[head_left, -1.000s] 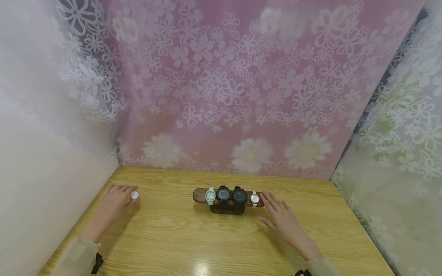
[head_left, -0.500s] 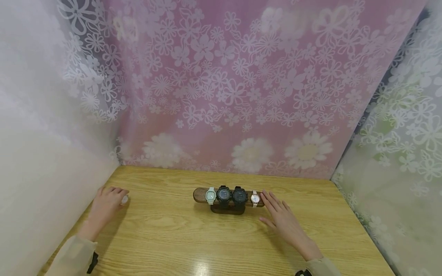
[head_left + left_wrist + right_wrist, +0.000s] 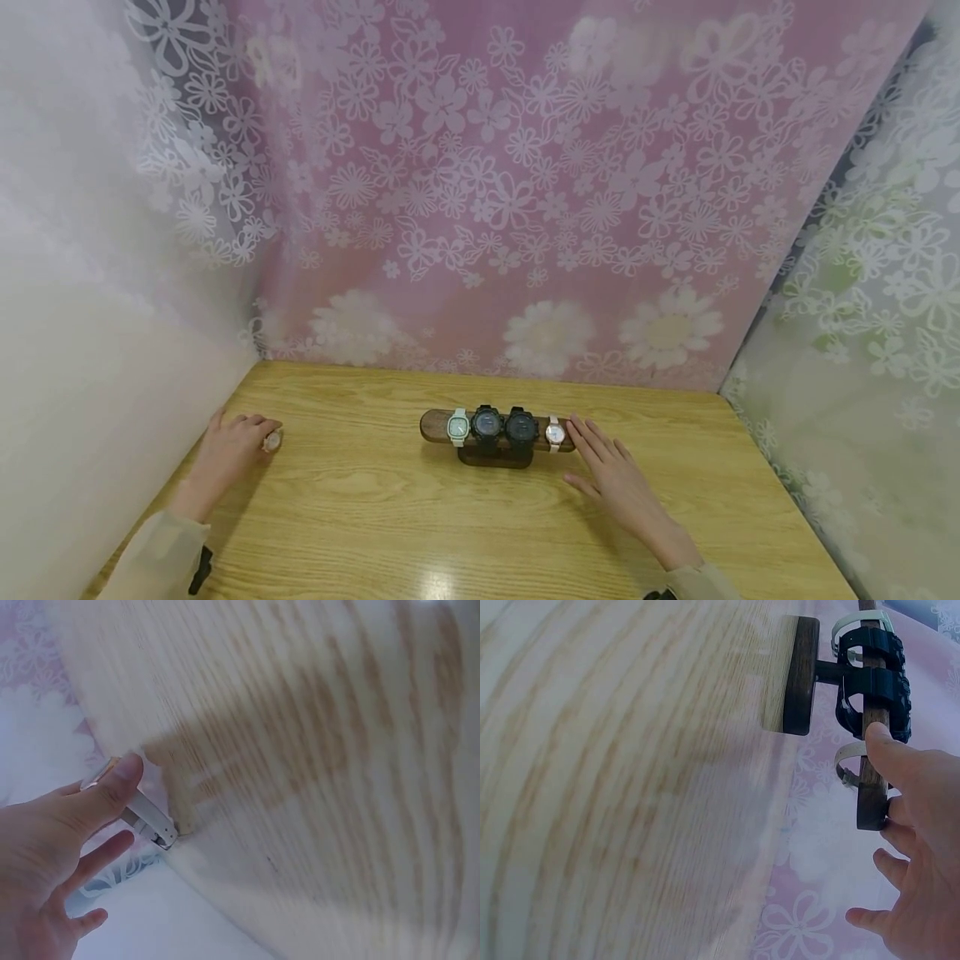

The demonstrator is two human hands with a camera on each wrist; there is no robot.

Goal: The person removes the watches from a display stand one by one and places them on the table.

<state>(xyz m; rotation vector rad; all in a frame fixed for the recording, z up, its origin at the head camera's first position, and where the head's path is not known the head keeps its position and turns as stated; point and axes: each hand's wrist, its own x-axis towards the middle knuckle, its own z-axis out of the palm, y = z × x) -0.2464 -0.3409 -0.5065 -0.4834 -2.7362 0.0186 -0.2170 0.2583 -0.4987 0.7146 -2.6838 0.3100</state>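
Note:
At the far left of the table, my left hand (image 3: 228, 454) pinches a small wristwatch (image 3: 272, 440). The left wrist view shows the thumb over its case and its pale strap (image 3: 152, 817) hanging toward the tabletop. My right hand (image 3: 622, 492) has its fingers nearly straight, with the fingertips at the right end of a dark wooden watch stand (image 3: 437, 425). Its thumb lies apart, in front of the bar. On the bar sit a mint-green watch (image 3: 458, 427), two chunky black watches (image 3: 487, 423) (image 3: 521, 426) and a small white-strapped watch (image 3: 555, 434), nearest the right fingers.
The stand's base (image 3: 802, 675) rests on the light wood table (image 3: 375, 525). A pink floral curtain (image 3: 480, 208) hangs behind the table. A pale wall covering (image 3: 112, 333) borders the left side, and another floral sheet (image 3: 885, 400) the right.
My left hand has moved left with the wristwatch, whose face turned from view and now shows again at an angle. The right hand and the stand have stayed in place.

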